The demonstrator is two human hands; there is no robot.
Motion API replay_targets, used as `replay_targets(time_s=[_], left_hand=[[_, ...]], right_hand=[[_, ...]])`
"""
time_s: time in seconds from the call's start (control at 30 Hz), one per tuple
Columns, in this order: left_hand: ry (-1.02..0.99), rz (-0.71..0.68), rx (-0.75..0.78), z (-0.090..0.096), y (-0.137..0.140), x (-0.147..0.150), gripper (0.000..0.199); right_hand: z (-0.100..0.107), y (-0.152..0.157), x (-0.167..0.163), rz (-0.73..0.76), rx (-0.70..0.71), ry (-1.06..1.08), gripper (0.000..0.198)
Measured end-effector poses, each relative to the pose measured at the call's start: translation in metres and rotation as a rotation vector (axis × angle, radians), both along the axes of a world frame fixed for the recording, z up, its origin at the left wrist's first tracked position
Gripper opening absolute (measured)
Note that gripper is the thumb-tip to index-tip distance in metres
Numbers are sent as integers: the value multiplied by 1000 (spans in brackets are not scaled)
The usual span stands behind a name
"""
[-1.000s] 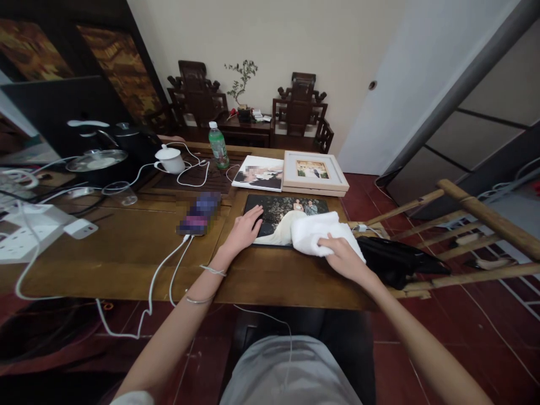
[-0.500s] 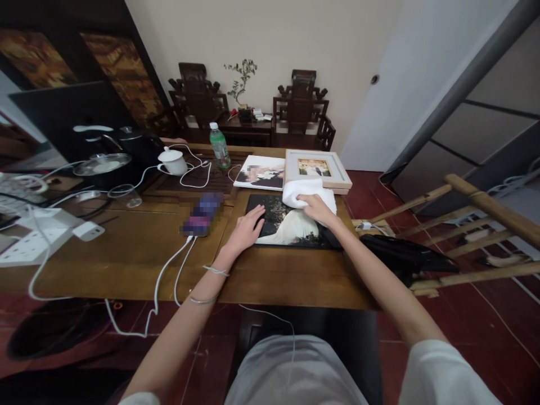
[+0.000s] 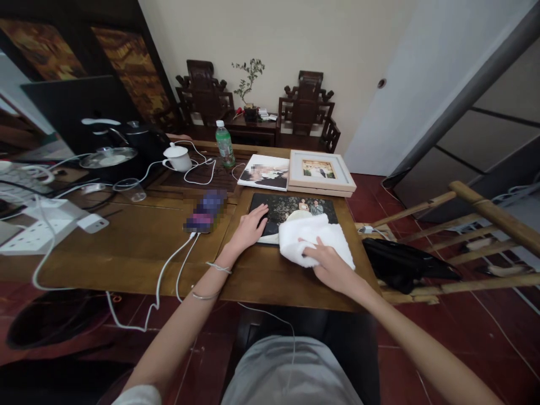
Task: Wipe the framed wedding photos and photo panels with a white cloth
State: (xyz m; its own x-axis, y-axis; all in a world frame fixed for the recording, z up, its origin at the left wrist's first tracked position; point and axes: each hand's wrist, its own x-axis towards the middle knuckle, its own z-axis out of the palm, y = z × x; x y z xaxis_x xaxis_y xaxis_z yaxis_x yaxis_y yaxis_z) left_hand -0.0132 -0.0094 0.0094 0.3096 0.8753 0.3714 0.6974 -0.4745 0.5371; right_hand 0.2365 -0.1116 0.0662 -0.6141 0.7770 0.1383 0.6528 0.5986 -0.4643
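A dark wedding photo panel (image 3: 287,207) lies flat on the wooden table (image 3: 253,275) in front of me. My left hand (image 3: 252,226) rests on its left edge, fingers outstretched. In my right hand (image 3: 331,263) is a folded white towel (image 3: 314,233), gripped near its front side. The towel covers the lower right part of the panel and reaches past its front edge onto the table. Beyond the panel lie a white photo book (image 3: 265,169) and, to its right, a pale wooden picture frame (image 3: 323,171) holding a wedding picture, stacked on something of similar shape.
Left of the panel a phone (image 3: 206,211) is plugged into white cables. Farther left are a power strip (image 3: 37,228), a plastic cup (image 3: 130,189), a lidded white mug (image 3: 177,157) and a green-labelled bottle (image 3: 225,145). A wooden rack (image 3: 422,216) with a black bag stands right.
My right hand has drawn the towel from the panel's far edge toward me, over its front edge. The couple in the photo now shows. My left hand stays in place.
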Motion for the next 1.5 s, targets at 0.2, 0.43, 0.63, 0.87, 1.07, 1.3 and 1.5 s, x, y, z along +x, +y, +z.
replay_targets(time_s=[0.2,0.43,0.63,0.87,1.07,1.3,1.5], left_hand=[[-4,-8,7,-2,1,-2,37],[-22,-18,6,-4,2,-4,36],[-8,-16,4,-4,2,-4,37],[1,-19,-8,-2,1,-3,39],[-7,-22,-14,-2,1,-4,39],[-10,-28,-5,-4,2,-4,38],[-20,-29,11,-5,3,-5,37]], right_hand=[[16,77,-11,-87,-20,35,48],[16,158,-23,-143,45,46,52],[8,128,-31,-113,68,38,50],[-7,25,-36,44,49,-6,58],[1,16,-42,31,28,-3,52],[10,107,-51,-134,32,17,50],[9,156,-63,-229,83,-4,52]])
